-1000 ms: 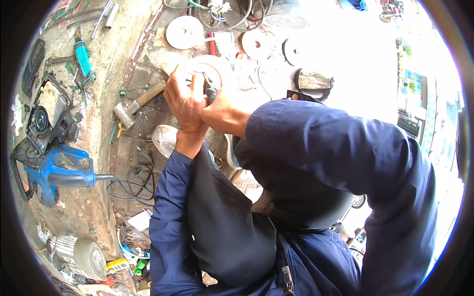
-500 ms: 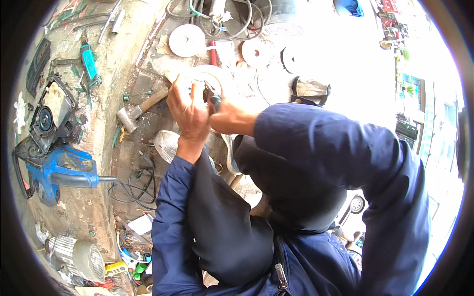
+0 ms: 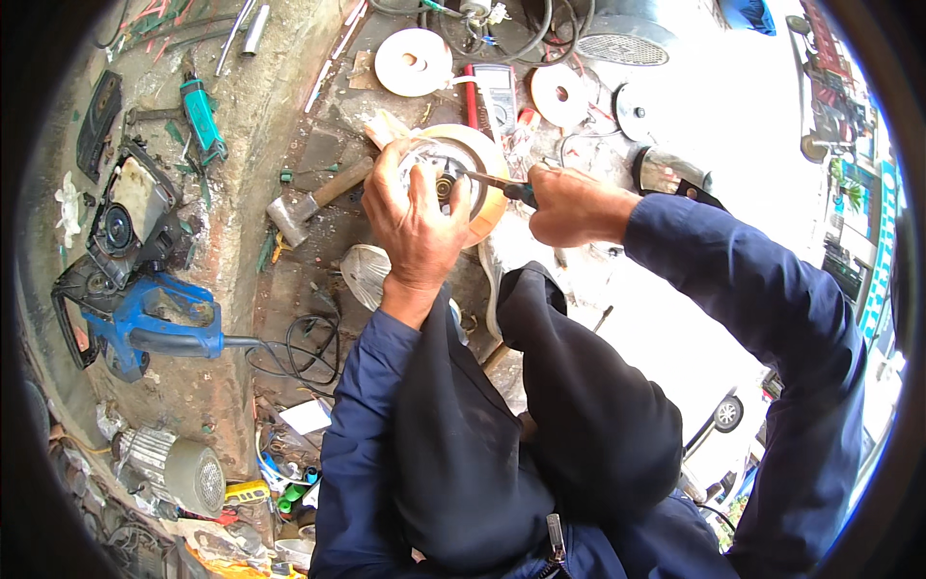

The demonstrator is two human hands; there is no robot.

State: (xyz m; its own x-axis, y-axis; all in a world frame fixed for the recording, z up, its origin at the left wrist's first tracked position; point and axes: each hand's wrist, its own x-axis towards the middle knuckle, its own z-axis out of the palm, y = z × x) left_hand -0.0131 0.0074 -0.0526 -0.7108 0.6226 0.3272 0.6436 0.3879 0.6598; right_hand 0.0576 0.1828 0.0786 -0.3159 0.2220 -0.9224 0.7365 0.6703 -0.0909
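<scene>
An orange-rimmed round machine part (image 3: 490, 207), with a bearing-like ring at its middle, is held in front of me. My left hand (image 3: 415, 217) grips it, fingers bent over the near left side and centre. From the right, my right hand (image 3: 574, 205) is closed round the dark handle of pliers (image 3: 497, 181), as far as their shape shows. Their narrow metal tip points at the middle of the part, close to my left fingertips. Whether the tip pinches anything is too small to tell.
A hammer (image 3: 313, 207) lies left of the part. Beyond are white discs (image 3: 391, 63), a red-edged multimeter (image 3: 497, 96) and cables. A teal power tool (image 3: 201, 121), a blue power tool (image 3: 174, 323) and a grey motor (image 3: 193, 475) lie along the left. A cord (image 3: 309, 352) coils near my left arm.
My right hand has moved away to the right, bringing the pliers' narrow metal part into sight. My left hand stays on the round part. The whole view has shifted.
</scene>
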